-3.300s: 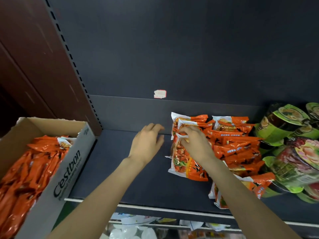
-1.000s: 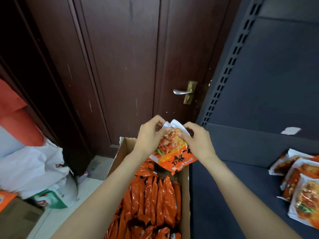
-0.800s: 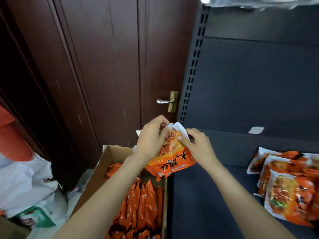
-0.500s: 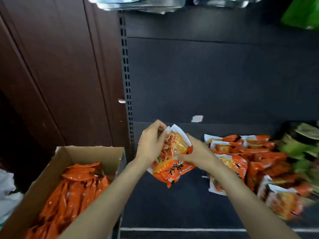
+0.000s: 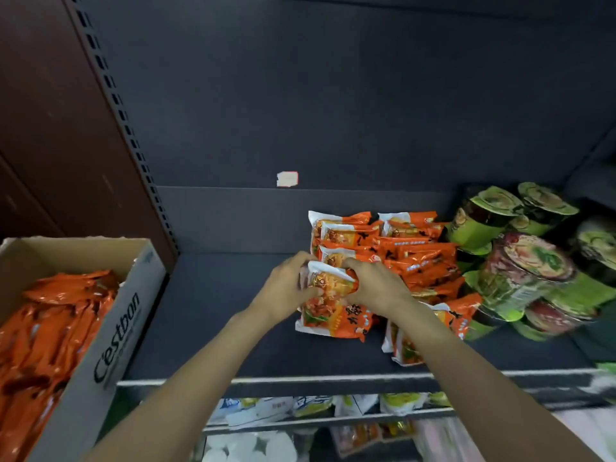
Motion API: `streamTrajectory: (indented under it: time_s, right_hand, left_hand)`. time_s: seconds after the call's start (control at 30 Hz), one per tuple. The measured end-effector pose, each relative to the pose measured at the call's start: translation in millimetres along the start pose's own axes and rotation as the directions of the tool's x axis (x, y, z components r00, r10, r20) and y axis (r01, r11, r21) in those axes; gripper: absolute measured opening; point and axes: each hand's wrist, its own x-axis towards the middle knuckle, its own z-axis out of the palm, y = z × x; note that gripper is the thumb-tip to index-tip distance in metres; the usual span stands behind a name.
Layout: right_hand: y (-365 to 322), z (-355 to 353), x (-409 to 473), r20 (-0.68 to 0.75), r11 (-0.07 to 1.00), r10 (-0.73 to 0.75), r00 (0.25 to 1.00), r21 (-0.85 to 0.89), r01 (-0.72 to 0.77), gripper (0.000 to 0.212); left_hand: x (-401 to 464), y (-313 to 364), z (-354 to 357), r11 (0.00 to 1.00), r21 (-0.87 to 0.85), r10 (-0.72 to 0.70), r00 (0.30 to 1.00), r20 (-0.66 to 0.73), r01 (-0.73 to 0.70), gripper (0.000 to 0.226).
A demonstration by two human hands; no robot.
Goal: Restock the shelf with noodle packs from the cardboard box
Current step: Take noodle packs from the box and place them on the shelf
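An orange noodle pack (image 5: 328, 283) is gripped at its top by my left hand (image 5: 286, 288) and my right hand (image 5: 375, 286). It stands at the front of a row of orange noodle packs (image 5: 350, 233) on the dark shelf (image 5: 213, 311). A second row of orange packs (image 5: 420, 258) lies to the right, behind my right wrist. The cardboard box (image 5: 110, 335) marked "C'estbon" sits at the left, level with the shelf, and holds several orange packs (image 5: 50, 321).
Green and maroon cup noodles (image 5: 520, 261) are piled at the shelf's right end. A torn white sticker (image 5: 287, 179) marks the back panel. Dark brown wood (image 5: 50, 128) rises left of the shelf upright. Lower shelves hold pale packets (image 5: 266, 406).
Both hands lifted one orange pack out of the box, carried it rightward, and now hold it against the front of the left row on the shelf.
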Motion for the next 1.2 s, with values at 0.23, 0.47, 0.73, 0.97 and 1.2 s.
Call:
streamTrajectory:
  time_s: [0.23,0.47,0.73,0.97,1.2]
  right_hand:
    - [3.7,4.3,9.7,-0.011,0.993,-0.086,0.996,-0.087,0.085,0.062]
    - [18.5,0.9,12.9,-0.012,0.994,-0.086,0.996,-0.071,0.085,0.069]
    - [31.1,12.1,15.5,-0.112,0.995,-0.064,0.992,-0.083,0.055,0.065]
    - [37.4,18.2,22.3,-0.125,0.989,-0.046,0.991,-0.148,0.027,0.069]
    - [42.0,21.8,22.1,-0.100,0.979,-0.006,0.995,-0.201,-0.014,0.063]
  left_hand:
    - [15.3,1.5,20.0,0.980,0.168,-0.101,0.992,-0.070,0.112,0.047]
    - [20.7,-6.1,22.7,0.985,0.091,-0.142,0.987,-0.080,0.149,0.043]
    - [24.5,-9.4,35.6,0.986,0.064,-0.150,0.988,-0.031,0.152,0.067]
    - [32.6,-11.8,40.4,0.988,0.102,-0.120,0.993,-0.005,0.120,0.075]
    - [40.7,-10.4,52.1,0.990,0.092,-0.108,0.994,0.003,0.107,0.070]
